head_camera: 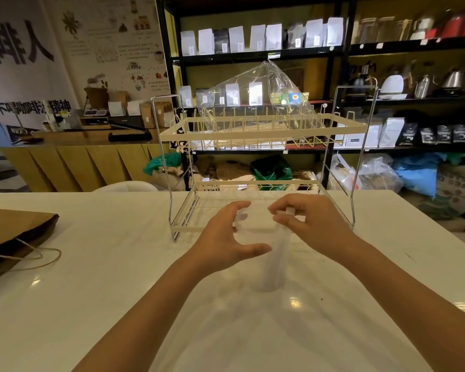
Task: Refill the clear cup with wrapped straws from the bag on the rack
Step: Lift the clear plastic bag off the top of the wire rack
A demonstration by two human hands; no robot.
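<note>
My left hand [227, 234] and right hand [310, 224] meet at the centre of the frame, both at the mouth of the clear cup [263, 253]. The left hand curls round the cup's left side, thumb low across the front wall and fingers over the far rim. The right hand's fingers are bent at the right rim and appear to pinch a pale, blurred item there. I cannot tell whether that item is wrapped straws or part of the cup itself.

The cup stands upright on the white table [118, 264], its long axis vertical, directly between and below the two hands, just in front of the lower tier of the wire rack [263, 130].

The relation that governs the next move: the transparent bag [263, 100] lies on the rack's upper tier, straight above the hands in the frame and well apart from them, beyond the cup. Pale wrapped straws [255, 127] seem to lie low inside it, their long axis running left to right along the tier.

I judge that neither hand is clearly nearer the bag. A reach would go up and forward over the cup rim. The right hand seems the freer choice while the left steadies the cup. The risk is tipping the light cup on release.
</note>
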